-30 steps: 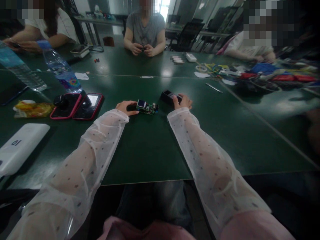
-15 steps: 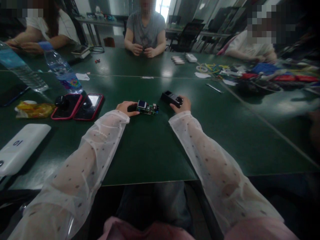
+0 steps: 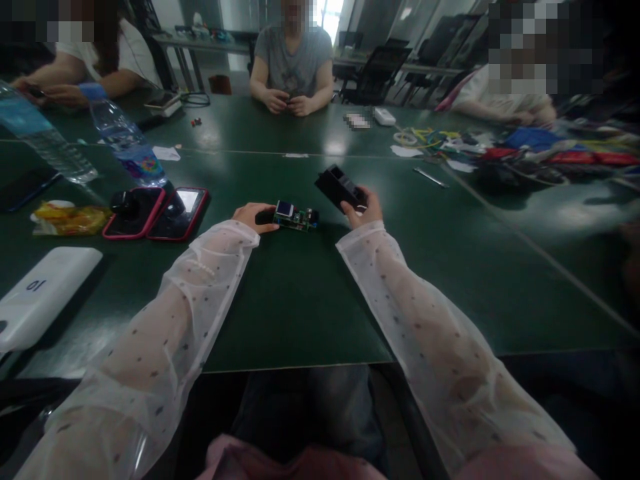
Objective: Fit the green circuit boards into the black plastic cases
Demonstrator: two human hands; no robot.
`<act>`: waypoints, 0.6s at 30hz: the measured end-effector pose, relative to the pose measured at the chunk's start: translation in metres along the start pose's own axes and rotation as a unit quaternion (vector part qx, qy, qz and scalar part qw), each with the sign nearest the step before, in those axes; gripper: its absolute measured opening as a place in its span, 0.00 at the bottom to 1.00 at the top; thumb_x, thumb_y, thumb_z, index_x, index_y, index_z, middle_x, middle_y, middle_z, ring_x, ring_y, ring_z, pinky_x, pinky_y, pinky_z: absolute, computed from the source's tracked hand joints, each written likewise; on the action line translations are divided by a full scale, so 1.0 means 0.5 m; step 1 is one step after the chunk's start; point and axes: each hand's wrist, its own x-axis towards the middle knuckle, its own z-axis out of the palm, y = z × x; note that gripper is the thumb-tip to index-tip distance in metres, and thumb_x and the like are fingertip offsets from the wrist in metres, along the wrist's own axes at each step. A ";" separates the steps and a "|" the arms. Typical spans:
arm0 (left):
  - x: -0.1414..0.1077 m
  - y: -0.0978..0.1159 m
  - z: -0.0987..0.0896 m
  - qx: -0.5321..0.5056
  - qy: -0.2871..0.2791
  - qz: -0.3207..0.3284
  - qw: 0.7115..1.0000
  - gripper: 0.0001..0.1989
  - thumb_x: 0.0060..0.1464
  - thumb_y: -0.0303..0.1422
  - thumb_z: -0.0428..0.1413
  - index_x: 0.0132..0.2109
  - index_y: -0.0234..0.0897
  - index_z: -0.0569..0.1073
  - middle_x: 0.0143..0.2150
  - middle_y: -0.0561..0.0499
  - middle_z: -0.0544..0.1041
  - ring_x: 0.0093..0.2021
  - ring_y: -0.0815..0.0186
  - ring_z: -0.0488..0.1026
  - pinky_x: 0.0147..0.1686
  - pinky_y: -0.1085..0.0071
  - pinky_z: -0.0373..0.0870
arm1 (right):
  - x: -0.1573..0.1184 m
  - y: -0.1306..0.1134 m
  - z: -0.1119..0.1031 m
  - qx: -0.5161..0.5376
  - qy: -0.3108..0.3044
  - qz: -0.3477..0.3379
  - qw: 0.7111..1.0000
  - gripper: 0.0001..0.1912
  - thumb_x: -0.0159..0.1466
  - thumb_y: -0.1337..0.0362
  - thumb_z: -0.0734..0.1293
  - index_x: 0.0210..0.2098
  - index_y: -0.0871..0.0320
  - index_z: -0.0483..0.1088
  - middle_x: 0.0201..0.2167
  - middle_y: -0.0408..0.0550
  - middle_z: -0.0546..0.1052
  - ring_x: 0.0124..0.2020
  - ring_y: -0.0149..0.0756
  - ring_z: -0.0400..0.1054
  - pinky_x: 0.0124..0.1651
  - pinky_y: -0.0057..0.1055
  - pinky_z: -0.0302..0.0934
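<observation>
My left hand [image 3: 251, 217] is closed around the black end of a small green circuit board [image 3: 299, 219] with a little square screen on top. The board is low over the green table [image 3: 300, 300]; whether it touches the surface I cannot tell. To its right, my right hand [image 3: 366, 208] grips a black rectangular plastic case [image 3: 336, 185] by its near end. The case is tilted, its far left end raised and a rectangular opening showing on its upper face. Board and case are apart.
Left of my hands lie two red-edged phones [image 3: 177, 213], a yellow wrapper [image 3: 73, 219], a white power bank [image 3: 47, 297] and a water bottle [image 3: 133, 143]. A tangle of cables [image 3: 540, 153] and a metal tool [image 3: 431, 177] are on the right. Several people sit around the table.
My right hand has tilted the black case, lifting its far left end. My left hand and the circuit board stay in nearly the same place.
</observation>
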 end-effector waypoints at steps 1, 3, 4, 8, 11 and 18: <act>-0.001 0.004 -0.001 0.030 -0.008 -0.009 0.999 0.34 0.47 0.51 0.66 0.59 0.45 0.76 0.62 0.43 0.75 0.66 0.40 0.65 0.67 0.39 0.57 | -0.005 -0.011 0.008 0.009 -0.006 -0.021 1.000 0.43 0.62 0.39 0.65 0.68 0.55 0.57 0.62 0.60 0.69 0.57 0.53 0.71 0.57 0.50 0.68; -0.004 0.013 -0.002 0.087 -0.020 -0.021 0.996 0.33 0.51 0.50 0.63 0.62 0.44 0.73 0.64 0.44 0.74 0.67 0.43 0.65 0.67 0.43 0.59 | -0.012 -0.025 0.032 0.024 -0.008 -0.081 0.996 0.44 0.61 0.35 0.65 0.67 0.53 0.58 0.63 0.60 0.68 0.61 0.55 0.68 0.58 0.51 0.68; -0.006 0.018 -0.003 0.101 -0.022 -0.023 0.994 0.33 0.53 0.49 0.62 0.63 0.44 0.72 0.64 0.44 0.74 0.67 0.45 0.65 0.67 0.45 0.59 | -0.015 -0.028 0.045 0.030 -0.007 -0.106 0.994 0.43 0.61 0.34 0.64 0.67 0.52 0.58 0.63 0.60 0.69 0.61 0.55 0.68 0.58 0.52 0.68; -0.012 0.029 -0.004 0.112 -0.017 -0.037 0.993 0.32 0.55 0.49 0.62 0.64 0.43 0.72 0.65 0.45 0.73 0.68 0.48 0.66 0.68 0.50 0.60 | -0.027 -0.028 0.087 0.030 -0.041 -0.151 0.987 0.41 0.60 0.36 0.66 0.66 0.51 0.61 0.62 0.58 0.70 0.63 0.57 0.66 0.61 0.57 0.66; -0.011 0.027 -0.002 0.111 -0.015 -0.042 0.993 0.33 0.54 0.49 0.62 0.64 0.43 0.72 0.65 0.45 0.73 0.68 0.48 0.65 0.68 0.51 0.60 | -0.035 -0.034 0.094 0.027 -0.070 -0.136 0.988 0.37 0.61 0.42 0.68 0.65 0.49 0.61 0.62 0.56 0.71 0.62 0.57 0.67 0.61 0.59 0.65; -0.010 0.027 0.005 0.109 0.009 -0.049 0.993 0.38 0.49 0.54 0.63 0.64 0.42 0.71 0.63 0.42 0.75 0.64 0.46 0.69 0.65 0.48 0.62 | -0.041 -0.049 0.088 0.014 -0.114 -0.141 0.983 0.32 0.59 0.57 0.71 0.62 0.49 0.63 0.59 0.54 0.72 0.60 0.55 0.68 0.60 0.58 0.65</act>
